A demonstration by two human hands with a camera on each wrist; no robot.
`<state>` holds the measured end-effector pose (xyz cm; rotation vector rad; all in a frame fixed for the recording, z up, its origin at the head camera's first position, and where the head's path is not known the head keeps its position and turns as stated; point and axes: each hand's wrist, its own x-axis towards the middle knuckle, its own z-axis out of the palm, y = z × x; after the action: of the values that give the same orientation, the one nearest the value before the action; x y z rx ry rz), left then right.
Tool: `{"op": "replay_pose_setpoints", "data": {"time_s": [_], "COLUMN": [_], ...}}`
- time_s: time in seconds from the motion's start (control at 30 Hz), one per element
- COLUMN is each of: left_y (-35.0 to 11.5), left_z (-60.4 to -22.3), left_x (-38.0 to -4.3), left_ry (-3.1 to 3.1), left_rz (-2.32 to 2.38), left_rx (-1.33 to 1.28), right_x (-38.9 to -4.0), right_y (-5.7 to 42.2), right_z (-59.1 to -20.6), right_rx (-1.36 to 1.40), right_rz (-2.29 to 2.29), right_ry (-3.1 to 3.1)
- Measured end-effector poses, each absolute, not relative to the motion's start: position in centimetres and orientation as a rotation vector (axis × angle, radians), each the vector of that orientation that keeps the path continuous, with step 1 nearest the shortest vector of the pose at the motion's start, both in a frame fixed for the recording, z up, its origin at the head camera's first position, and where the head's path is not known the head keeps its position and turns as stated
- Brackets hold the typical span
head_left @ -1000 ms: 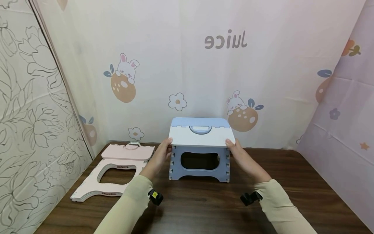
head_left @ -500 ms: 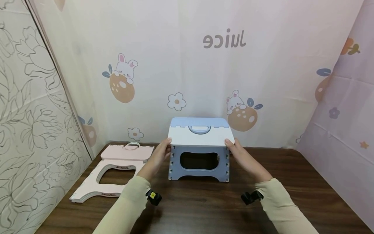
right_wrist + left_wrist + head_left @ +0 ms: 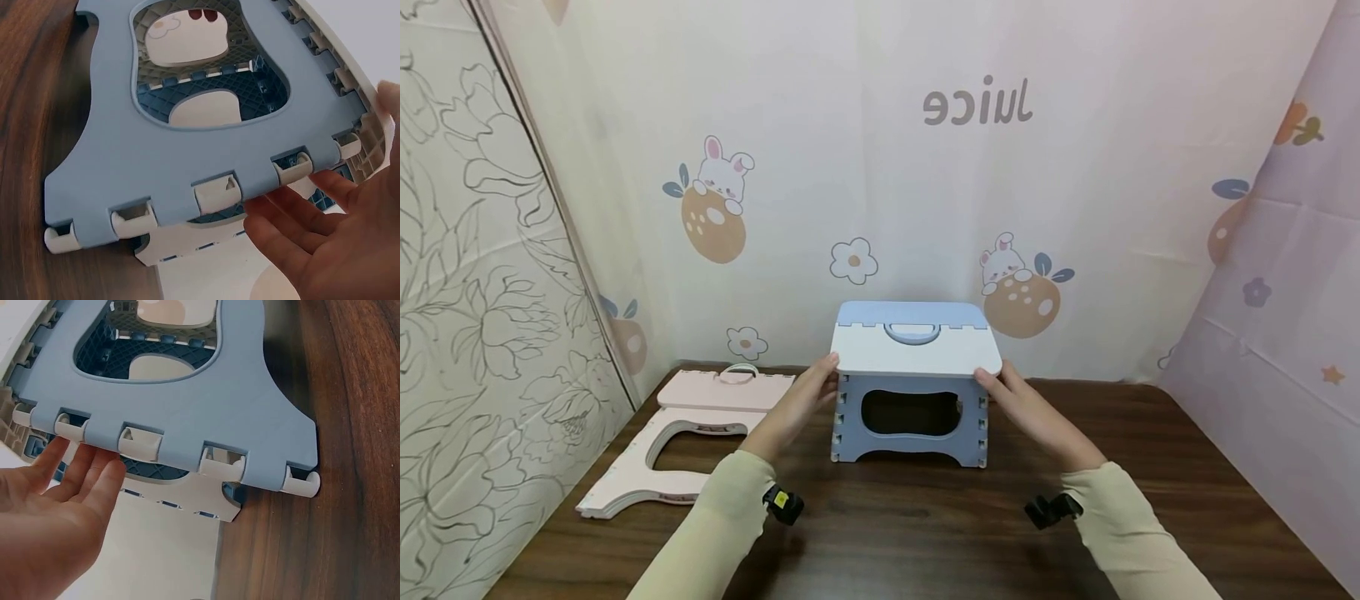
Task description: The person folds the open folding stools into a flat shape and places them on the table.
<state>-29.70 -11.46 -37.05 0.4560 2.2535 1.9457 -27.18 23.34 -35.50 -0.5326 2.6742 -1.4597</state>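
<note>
A folding stool (image 3: 916,354) with a white and blue top and blue legs stands unfolded on the brown table, with its carry handle lying in the seat. My left hand (image 3: 799,406) holds its left side, thumb at the seat's front corner. In the left wrist view those fingers touch the stool's hinged side edge; the thumb is out of sight. My right hand (image 3: 1037,417) holds the opposite side. Its thumb lies at the seat rim, while its fingers rest along the hinged edge in the right wrist view.
A pink folding stool (image 3: 677,486) lies folded flat on the table (image 3: 910,550), left of the blue one and partly behind my left forearm. A patterned curtain (image 3: 865,183) hangs close behind, with more curtain at both sides.
Both wrists have swung slightly outward. My right thumb has slid from the seat's top toward its front edge. The stool has stayed in place.
</note>
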Motion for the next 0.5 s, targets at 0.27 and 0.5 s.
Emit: {"op": "replay_pose_setpoints", "data": {"time_s": [0.27,0.5], "left_y": [-11.9,-12.4], "left_z": [-37.0,-37.2], "left_x": [-29.4,-29.3], "left_ry": [2.270,2.274], "left_rz": [1.900,1.822], "left_rx": [0.506,0.553], "right_x": [-27.1,-26.9], "right_y": [23.8,23.9], "right_z": [-36.3,-36.8], "right_rx": [-0.494,-0.424], "right_rz": [-1.347,-1.260], "right_ry": [2.706,2.742]}}
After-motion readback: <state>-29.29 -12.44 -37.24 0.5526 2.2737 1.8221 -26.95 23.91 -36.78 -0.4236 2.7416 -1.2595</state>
